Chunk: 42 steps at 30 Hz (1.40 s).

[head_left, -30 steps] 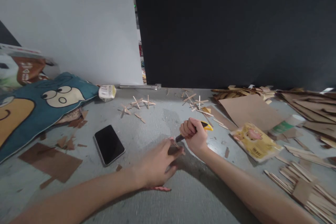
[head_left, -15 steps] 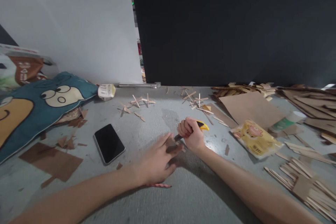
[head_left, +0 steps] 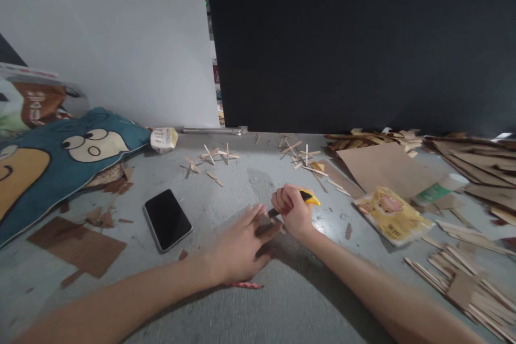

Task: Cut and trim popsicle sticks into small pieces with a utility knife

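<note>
Gripping the yellow-and-black utility knife (head_left: 309,198) in a closed fist, the right hand (head_left: 294,210) sits at the centre of the grey surface (head_left: 282,301), with the blade end angled toward the near left and meeting the fingertips of the left hand (head_left: 239,247). The left hand lies palm-down, fingers extended and slightly spread, pressed flat on the surface; whatever lies under its fingertips is too small to identify. 1 black phone (head_left: 167,220) lies left of both hands, 1 yellow packet (head_left: 389,215) lies to the right, and loose wooden sticks (head_left: 455,279) lie at the near right.
</note>
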{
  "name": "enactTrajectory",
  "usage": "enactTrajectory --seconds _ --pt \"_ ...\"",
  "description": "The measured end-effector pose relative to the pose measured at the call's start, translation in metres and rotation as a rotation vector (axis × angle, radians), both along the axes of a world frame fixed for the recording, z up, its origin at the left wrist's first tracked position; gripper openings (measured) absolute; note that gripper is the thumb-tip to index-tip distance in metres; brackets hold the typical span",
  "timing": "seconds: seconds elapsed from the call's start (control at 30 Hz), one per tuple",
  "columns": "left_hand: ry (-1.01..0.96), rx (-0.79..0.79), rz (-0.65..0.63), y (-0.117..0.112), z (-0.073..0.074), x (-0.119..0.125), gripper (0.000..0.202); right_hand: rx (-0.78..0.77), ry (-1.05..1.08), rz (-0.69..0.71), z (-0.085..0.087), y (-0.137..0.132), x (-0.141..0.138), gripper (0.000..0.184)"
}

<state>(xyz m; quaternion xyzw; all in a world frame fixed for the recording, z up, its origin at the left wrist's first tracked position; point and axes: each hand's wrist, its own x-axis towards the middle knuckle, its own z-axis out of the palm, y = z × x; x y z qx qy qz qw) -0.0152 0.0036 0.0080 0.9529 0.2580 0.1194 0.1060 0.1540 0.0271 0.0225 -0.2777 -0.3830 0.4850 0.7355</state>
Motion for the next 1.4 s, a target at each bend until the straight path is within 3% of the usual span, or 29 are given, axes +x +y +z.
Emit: enactTrajectory --seconds 0.2,0.9,1.4 --pt "0.032 0.016 -0.013 0.000 -0.002 0.000 0.066 -0.014 -0.043 -0.054 -0.002 -0.004 -0.004 0.062" --pt "-0.017 0.056 -0.001 0.004 0.004 -0.001 0.052 -0.012 -0.049 -0.030 -0.002 0.004 -0.011 0.063" --pt "-0.020 0.124 0.027 0.006 -0.002 0.000 0.053 -0.015 -0.007 -0.003 -0.005 0.013 -0.007 0.060"
